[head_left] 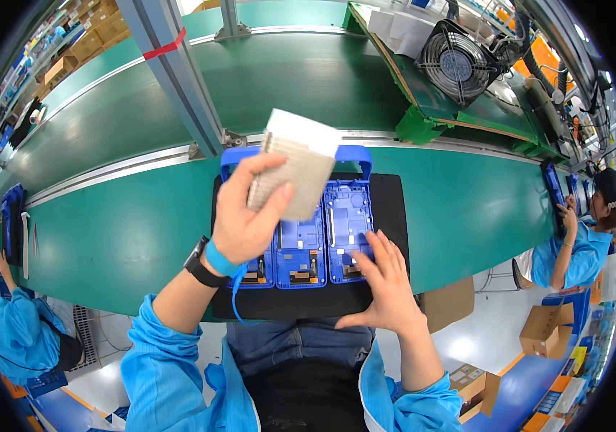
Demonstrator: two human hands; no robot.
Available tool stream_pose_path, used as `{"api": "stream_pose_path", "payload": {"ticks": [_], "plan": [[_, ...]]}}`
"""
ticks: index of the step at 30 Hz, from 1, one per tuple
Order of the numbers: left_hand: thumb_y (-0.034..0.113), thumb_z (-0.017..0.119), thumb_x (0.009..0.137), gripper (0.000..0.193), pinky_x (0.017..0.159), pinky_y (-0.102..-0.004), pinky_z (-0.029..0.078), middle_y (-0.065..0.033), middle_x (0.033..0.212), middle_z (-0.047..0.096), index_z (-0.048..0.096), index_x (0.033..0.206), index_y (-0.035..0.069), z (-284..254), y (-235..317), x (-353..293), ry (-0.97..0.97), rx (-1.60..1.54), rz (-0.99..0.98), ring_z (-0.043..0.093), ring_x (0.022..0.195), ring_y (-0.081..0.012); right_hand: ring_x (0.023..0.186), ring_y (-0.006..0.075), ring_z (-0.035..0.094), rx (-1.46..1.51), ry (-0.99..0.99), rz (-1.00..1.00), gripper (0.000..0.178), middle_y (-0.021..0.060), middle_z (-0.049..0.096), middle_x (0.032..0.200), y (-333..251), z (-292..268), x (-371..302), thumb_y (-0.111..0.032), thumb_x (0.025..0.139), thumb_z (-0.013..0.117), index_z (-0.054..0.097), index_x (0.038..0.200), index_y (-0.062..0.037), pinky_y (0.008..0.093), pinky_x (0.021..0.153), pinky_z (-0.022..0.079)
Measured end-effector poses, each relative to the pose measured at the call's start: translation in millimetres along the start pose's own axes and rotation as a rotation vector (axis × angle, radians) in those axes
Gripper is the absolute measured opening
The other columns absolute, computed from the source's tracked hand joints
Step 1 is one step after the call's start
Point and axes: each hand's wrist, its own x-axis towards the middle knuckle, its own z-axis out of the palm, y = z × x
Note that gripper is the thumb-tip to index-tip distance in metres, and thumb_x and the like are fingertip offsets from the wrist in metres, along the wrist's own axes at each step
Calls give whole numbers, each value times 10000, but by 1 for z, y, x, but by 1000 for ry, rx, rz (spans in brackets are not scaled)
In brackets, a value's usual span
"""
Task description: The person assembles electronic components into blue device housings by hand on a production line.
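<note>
My left hand [245, 219] grips a thick block of thin, pale beige rectangular sheets [301, 173], thumb on its face and fingers round its left edge. A white face shows along its far end. I cannot make out what the sheets are. Below it, blue plastic housings [299, 236] lie side by side on a black mat [390, 205], partly hidden by the block and my hand. My right hand [394, 288] is open, fingers spread, over the lower right of the rightmost blue housing [349, 209]. Blue handle-like loops [355, 154] stick out at the housings' far end.
The mat lies on a green bench [114, 237]. A metal post [171, 68] rises at its far side, left of the mat. A black fan [459, 63] stands on a raised green shelf at the far right. Co-workers sit at both sides; the right person [578, 245] holds a blue piece.
</note>
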Motion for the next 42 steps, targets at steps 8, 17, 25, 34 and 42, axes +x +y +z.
{"api": "stream_pose_path", "payload": {"ticks": [8, 17, 25, 34, 42], "plan": [[0, 666, 846, 302, 702, -360, 550, -189, 1009, 677, 626, 1145, 8, 2, -28, -8, -390, -57, 191, 690, 823, -346, 799, 172, 565, 350, 497, -2, 254, 141, 620, 1019, -4, -17, 60, 90, 774, 689, 643, 1016, 26, 268, 694, 461], [-21, 660, 824, 278, 660, -361, 568, -189, 1042, 683, 661, 1096, 39, 7, -34, -10, -437, -81, 196, 692, 781, -343, 721, 120, 558, 381, 304, 112, 72, 97, 627, 929, -5, -16, 95, 89, 874, 632, 630, 919, 33, 235, 611, 452], [68, 676, 879, 221, 701, -353, 566, -211, 1068, 697, 659, 1093, 19, 2, -36, -8, -477, -120, 155, 711, 826, -348, 695, 145, 585, 420, 280, 80, 107, 82, 624, 884, -1, -15, 97, 59, 850, 701, 647, 919, -1, 265, 597, 475], [103, 668, 913, 227, 743, -354, 565, -204, 1054, 703, 658, 1117, 4, 2, -37, -7, -506, -222, 91, 720, 858, -331, 685, 136, 586, 413, 265, 132, 95, 74, 615, 868, -2, -14, 98, 54, 847, 711, 654, 895, -4, 260, 585, 468], [21, 645, 879, 278, 793, -352, 566, -176, 1039, 706, 648, 1156, 5, 1, -35, -8, -472, -278, -19, 724, 920, -314, 693, 161, 524, 276, 288, 46, 96, 73, 573, 845, -5, -4, 99, 79, 869, 632, 574, 885, 5, 277, 611, 427]]}}
